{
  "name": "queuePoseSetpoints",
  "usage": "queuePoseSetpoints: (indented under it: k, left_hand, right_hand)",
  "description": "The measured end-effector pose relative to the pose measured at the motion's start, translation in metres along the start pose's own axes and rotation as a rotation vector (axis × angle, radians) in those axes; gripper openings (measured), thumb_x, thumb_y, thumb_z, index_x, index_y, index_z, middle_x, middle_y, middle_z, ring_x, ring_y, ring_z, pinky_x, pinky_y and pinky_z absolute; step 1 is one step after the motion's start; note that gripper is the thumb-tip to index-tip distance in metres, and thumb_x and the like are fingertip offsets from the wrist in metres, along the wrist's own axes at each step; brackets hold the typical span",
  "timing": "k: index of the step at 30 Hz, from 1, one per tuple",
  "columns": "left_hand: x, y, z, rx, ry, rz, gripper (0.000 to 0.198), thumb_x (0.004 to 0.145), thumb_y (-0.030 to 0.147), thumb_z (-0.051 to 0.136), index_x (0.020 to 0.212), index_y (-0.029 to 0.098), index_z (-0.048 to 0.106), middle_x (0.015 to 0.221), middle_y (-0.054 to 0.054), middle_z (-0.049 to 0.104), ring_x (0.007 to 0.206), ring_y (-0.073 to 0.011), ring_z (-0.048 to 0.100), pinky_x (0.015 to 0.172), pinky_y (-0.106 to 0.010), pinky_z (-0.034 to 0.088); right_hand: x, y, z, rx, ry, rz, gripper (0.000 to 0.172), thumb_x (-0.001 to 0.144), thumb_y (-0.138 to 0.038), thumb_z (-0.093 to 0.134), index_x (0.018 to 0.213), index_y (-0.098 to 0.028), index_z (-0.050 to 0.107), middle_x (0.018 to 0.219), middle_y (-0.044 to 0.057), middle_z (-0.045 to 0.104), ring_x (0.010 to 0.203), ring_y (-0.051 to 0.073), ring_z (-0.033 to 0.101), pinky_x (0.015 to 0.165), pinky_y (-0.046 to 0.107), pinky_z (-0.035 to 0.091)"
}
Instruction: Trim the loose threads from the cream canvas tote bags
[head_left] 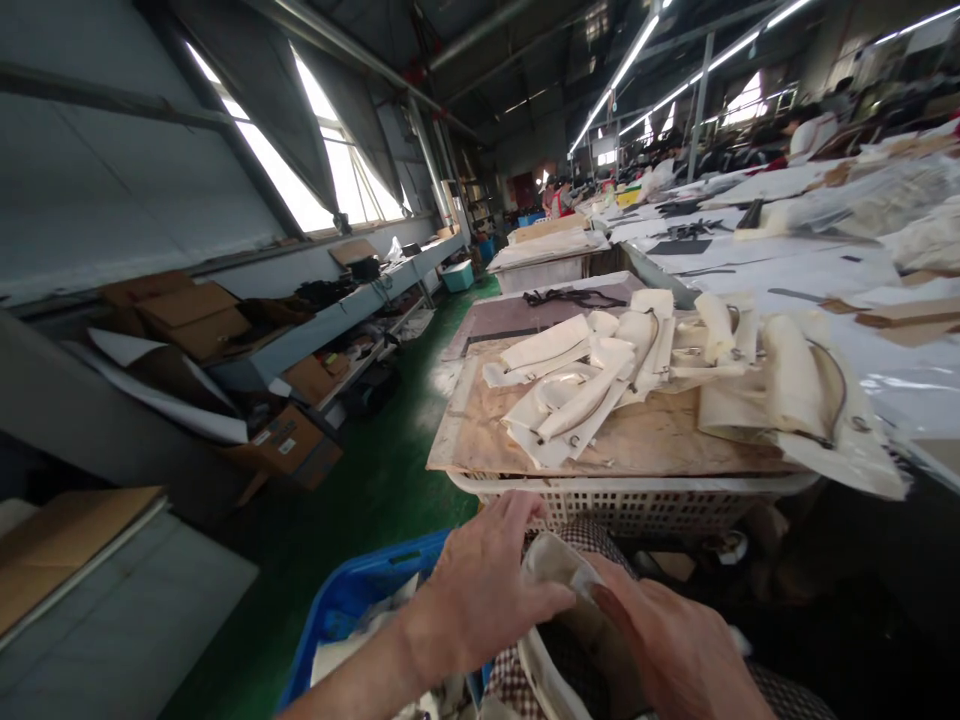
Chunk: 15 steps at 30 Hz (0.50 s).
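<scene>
Low in front of me, above my lap, my left hand [487, 580] and my right hand [679, 640] both grip a cream fabric piece [553, 560], curved open like a pouch. My left thumb presses on its near side, with the fingers bent over its far edge. The right fingers reach around the other side and are partly hidden. Just past my hands, similar cream pieces [592, 395] with dark curved edging and small metal rings lie heaped on a brown board [660, 435]. The board rests on a white perforated basket [600, 500].
A blue crate [330, 600] with cream pieces stands at my left, partly under my forearm. Long white tables [810, 270] with loose materials stretch to the right. Left are a shelf bench [315, 330] and cardboard boxes [292, 445]. Other people [555, 195] are farther back.
</scene>
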<state>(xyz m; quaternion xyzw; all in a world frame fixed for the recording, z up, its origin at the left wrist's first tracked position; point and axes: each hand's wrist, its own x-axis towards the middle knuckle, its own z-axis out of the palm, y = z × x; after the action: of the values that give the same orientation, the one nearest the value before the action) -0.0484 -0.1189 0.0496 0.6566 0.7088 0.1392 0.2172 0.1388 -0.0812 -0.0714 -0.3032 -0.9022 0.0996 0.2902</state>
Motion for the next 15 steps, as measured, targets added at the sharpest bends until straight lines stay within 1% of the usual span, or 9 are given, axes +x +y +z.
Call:
queuePoseSetpoints:
  k: [1, 2, 4, 5, 6, 9, 12, 15]
  left_hand:
    - [-0.005, 0.000, 0.002, 0.038, 0.021, -0.032, 0.042, 0.068, 0.028, 0.075, 0.104, 0.020, 0.057, 0.102, -0.004, 0.065, 0.087, -0.0225, 0.060, 0.074, -0.032, 0.045]
    - [-0.009, -0.001, 0.005, 0.062, 0.036, -0.053, 0.037, 0.069, 0.026, 0.074, 0.102, 0.020, 0.059, 0.097, -0.003, 0.066, 0.084, -0.0219, 0.060, 0.072, -0.032, 0.045]
    - [-0.011, -0.005, 0.009, 0.075, 0.069, -0.057, 0.020, 0.074, 0.020, 0.067, 0.094, 0.021, 0.063, 0.087, 0.000, 0.066, 0.076, -0.0189, 0.060, 0.068, -0.029, 0.043]
    - [-0.011, -0.008, 0.011, 0.070, 0.092, -0.034, 0.013, 0.077, 0.017, 0.064, 0.089, 0.021, 0.065, 0.084, 0.000, 0.066, 0.075, -0.0175, 0.060, 0.067, -0.028, 0.043]
    - [-0.009, -0.011, 0.012, 0.062, 0.114, 0.004, 0.010, 0.081, 0.014, 0.061, 0.086, 0.020, 0.067, 0.082, 0.000, 0.066, 0.074, -0.0165, 0.060, 0.067, -0.027, 0.043]
    - [-0.006, -0.018, 0.015, 0.041, 0.140, 0.155, 0.018, 0.089, 0.012, 0.055, 0.083, 0.019, 0.071, 0.076, -0.001, 0.065, 0.074, -0.0149, 0.061, 0.066, -0.024, 0.042]
    - [-0.003, -0.024, 0.016, 0.068, 0.118, 0.281, 0.018, 0.092, 0.013, 0.055, 0.087, 0.016, 0.072, 0.073, -0.002, 0.064, 0.071, -0.0146, 0.061, 0.064, -0.023, 0.041]
    - [0.004, -0.029, 0.012, 0.035, 0.052, 0.349, 0.016, 0.092, 0.015, 0.058, 0.088, 0.014, 0.073, 0.074, -0.003, 0.065, 0.071, -0.0145, 0.061, 0.064, -0.023, 0.041]
  right_hand:
    - [0.000, -0.001, 0.000, -0.013, 0.004, -0.005, 0.040, 0.089, -0.012, 0.033, 0.119, -0.022, 0.057, 0.079, 0.004, 0.078, 0.055, 0.018, 0.072, 0.046, 0.024, 0.055]
    - [0.000, -0.001, 0.000, -0.023, 0.008, -0.007, 0.040, 0.089, -0.011, 0.033, 0.117, -0.021, 0.059, 0.079, 0.005, 0.078, 0.053, 0.018, 0.071, 0.045, 0.024, 0.055]
    - [0.000, -0.001, 0.000, -0.029, 0.000, -0.005, 0.040, 0.089, -0.012, 0.032, 0.114, -0.020, 0.062, 0.075, 0.005, 0.078, 0.051, 0.018, 0.071, 0.045, 0.024, 0.055]
    - [0.000, -0.001, 0.001, -0.025, -0.007, -0.008, 0.040, 0.090, -0.013, 0.032, 0.114, -0.019, 0.063, 0.073, 0.005, 0.077, 0.051, 0.019, 0.071, 0.044, 0.025, 0.055]
    - [0.000, 0.000, 0.001, -0.018, -0.011, -0.004, 0.040, 0.091, -0.014, 0.031, 0.113, -0.020, 0.064, 0.072, 0.005, 0.077, 0.051, 0.019, 0.071, 0.044, 0.025, 0.055]
    - [-0.001, 0.005, 0.000, 0.019, -0.032, 0.040, 0.039, 0.093, -0.018, 0.031, 0.109, -0.024, 0.066, 0.076, 0.004, 0.078, 0.050, 0.019, 0.070, 0.044, 0.025, 0.054]
    - [-0.001, 0.013, -0.006, 0.111, -0.087, 0.084, 0.037, 0.096, -0.024, 0.031, 0.103, -0.028, 0.068, 0.076, 0.002, 0.077, 0.054, 0.017, 0.070, 0.049, 0.023, 0.053]
    - [0.004, 0.021, -0.016, 0.219, -0.192, 0.120, 0.035, 0.099, -0.029, 0.033, 0.094, -0.029, 0.068, 0.070, -0.002, 0.074, 0.057, 0.015, 0.069, 0.056, 0.020, 0.051]
